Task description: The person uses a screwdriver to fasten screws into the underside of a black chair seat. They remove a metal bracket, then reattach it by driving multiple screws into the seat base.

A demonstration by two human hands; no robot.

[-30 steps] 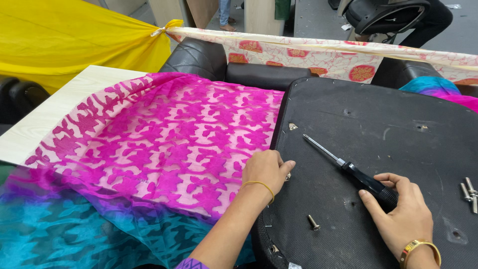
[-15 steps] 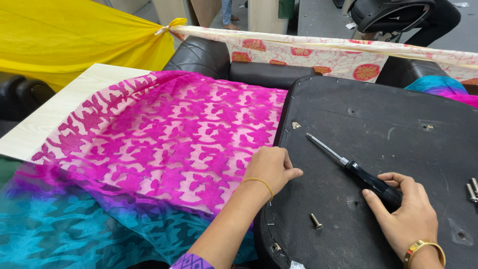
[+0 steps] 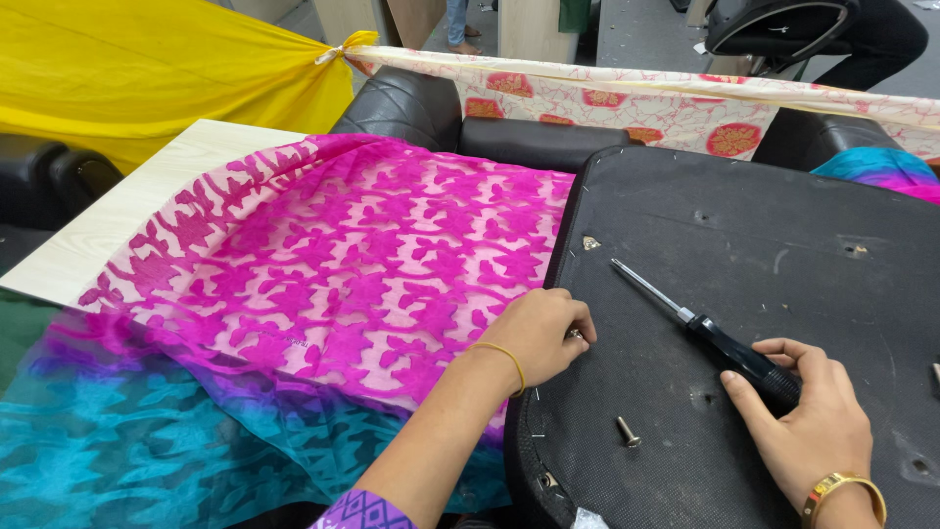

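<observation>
The step in hand looks like fastening at the black padded panel point(image 3: 764, 284): the right hand point(image 3: 813, 421) is curled loosely around the handle of a screwdriver point(image 3: 700, 323) lying on it, tip toward 10 o'clock. The left hand point(image 3: 539, 333), fingers bunched, pinches something small at the panel's left edge, too small to tell. A loose screw point(image 3: 627, 431) lies between the hands; lifting the driver would need a firmer grip.

Matt black fabric-covered panel point(image 3: 764, 294), sheer patterned cloth point(image 3: 343, 264), shiny metal screwdriver shaft point(image 3: 646, 289).
</observation>
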